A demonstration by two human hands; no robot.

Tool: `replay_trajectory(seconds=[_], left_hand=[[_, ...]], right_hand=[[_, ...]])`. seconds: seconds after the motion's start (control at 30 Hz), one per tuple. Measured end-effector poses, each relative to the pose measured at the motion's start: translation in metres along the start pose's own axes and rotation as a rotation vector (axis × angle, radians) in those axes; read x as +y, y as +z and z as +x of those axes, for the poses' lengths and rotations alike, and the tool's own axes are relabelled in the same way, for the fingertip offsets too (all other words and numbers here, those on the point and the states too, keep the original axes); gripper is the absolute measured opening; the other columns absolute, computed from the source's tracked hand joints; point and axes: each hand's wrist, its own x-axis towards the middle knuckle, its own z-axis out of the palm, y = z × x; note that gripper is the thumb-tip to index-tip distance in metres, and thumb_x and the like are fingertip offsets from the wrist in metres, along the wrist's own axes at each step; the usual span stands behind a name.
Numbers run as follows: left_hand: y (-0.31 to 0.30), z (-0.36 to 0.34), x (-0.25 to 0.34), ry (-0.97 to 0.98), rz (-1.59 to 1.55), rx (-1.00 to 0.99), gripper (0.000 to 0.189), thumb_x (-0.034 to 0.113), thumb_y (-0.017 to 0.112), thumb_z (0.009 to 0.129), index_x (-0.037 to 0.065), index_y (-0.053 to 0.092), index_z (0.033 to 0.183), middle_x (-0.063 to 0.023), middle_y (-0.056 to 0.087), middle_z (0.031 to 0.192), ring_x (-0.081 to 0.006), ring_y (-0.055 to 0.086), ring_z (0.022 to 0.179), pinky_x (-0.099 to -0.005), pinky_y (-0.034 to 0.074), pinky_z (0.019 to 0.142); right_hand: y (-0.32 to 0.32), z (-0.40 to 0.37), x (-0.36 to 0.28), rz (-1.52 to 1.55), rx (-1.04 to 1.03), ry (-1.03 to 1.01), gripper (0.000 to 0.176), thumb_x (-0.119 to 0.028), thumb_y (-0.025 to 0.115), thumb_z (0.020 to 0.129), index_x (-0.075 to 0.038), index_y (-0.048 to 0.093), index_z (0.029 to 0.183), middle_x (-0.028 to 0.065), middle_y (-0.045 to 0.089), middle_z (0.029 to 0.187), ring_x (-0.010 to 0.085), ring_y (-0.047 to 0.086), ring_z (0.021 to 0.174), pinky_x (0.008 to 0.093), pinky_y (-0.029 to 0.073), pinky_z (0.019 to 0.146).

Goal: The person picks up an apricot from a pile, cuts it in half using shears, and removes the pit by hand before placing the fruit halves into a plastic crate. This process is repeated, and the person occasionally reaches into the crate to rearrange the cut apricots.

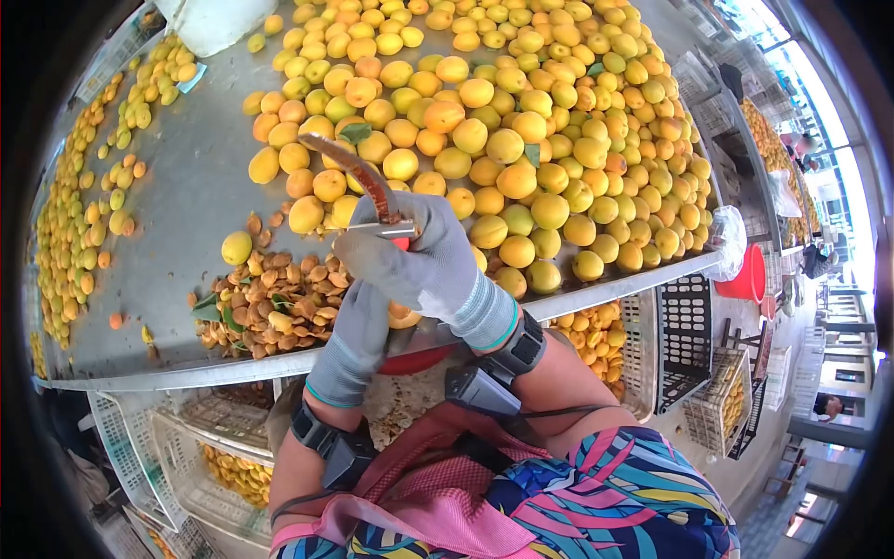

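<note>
My right hand (410, 247), in a grey knit glove, is closed around a tool with a curved, brown-stained blade (358, 172), a metal collar and a bit of red at the grip. The blade points up and away over the fruit. Just below it, my gloved left hand (358, 326) is closed, its fingertips partly hidden behind the right hand. A piece of apricot (404, 317) shows at the left hand's fingers. To the left lies a heap of brown apricot pits (279, 303) with some green leaves. Whole yellow apricots (503, 149) spread across the table beyond both hands.
The metal table (186, 252) has a raised front edge. More apricots (70, 214) line its far left side. Below stand crates of fruit (233, 470), a crate with orange pieces (596, 345) and a black crate (684, 340). A red bucket (745, 277) is at the right.
</note>
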Motion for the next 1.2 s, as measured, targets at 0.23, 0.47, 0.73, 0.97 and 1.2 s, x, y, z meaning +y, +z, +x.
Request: replay_trajectory(seconds=[0.23,0.47,0.73,0.97,1.2], left_hand=[[-0.005,-0.019,-0.001,-0.039,-0.05,0.02,0.053,0.011,0.071,0.066,0.002,0.052,0.115,-0.0184,0.056,0.099,-0.0363,0.054,0.094,-0.0427,0.045,0.079],[-0.008,-0.039,-0.004,-0.08,-0.111,0.036,0.053,0.011,0.071,0.067,0.003,0.052,0.115,-0.0179,0.056,0.098,-0.0355,0.055,0.093,-0.043,0.045,0.079],[0.012,0.013,-0.008,-0.13,-0.174,0.065,0.052,0.01,0.071,0.068,0.004,0.052,0.116,-0.0173,0.057,0.096,-0.0345,0.056,0.092,-0.0433,0.046,0.079],[0.003,-0.024,0.005,-0.174,-0.225,0.099,0.052,0.01,0.071,0.069,0.005,0.053,0.117,-0.0168,0.058,0.095,-0.0337,0.056,0.091,-0.0436,0.046,0.078],[-0.027,0.031,0.022,-0.871,-1.582,-0.272,0.038,0.018,0.064,0.082,0.005,0.052,0.117,-0.0059,0.061,0.087,-0.0113,0.055,0.059,-0.0216,0.043,0.052]], right_hand=[[0.002,-0.007,-0.001,-0.304,0.016,-0.059,0.033,-0.023,0.077,0.077,0.0,0.062,0.095,0.0012,0.065,0.082,0.0084,0.059,0.076,0.0249,0.048,0.07],[0.001,-0.009,-0.007,-0.44,-0.004,-0.096,0.037,-0.022,0.079,0.073,-0.002,0.062,0.099,0.0057,0.066,0.091,0.0126,0.061,0.082,0.0282,0.047,0.074],[-0.013,-0.01,0.013,-0.419,-0.118,-0.162,0.045,-0.033,0.079,0.068,-0.006,0.065,0.1,0.008,0.067,0.092,0.0204,0.063,0.083,0.0312,0.046,0.075],[-0.001,-0.004,-0.008,-0.311,-0.269,-0.003,0.04,-0.029,0.076,0.071,-0.003,0.064,0.098,0.0064,0.067,0.089,0.0194,0.063,0.076,0.0301,0.047,0.07],[0.022,-0.019,0.0,0.288,0.541,-0.073,0.016,-0.014,0.061,0.086,0.001,0.059,0.093,0.0046,0.057,0.062,0.0116,0.058,0.062,0.0237,0.046,0.057]])
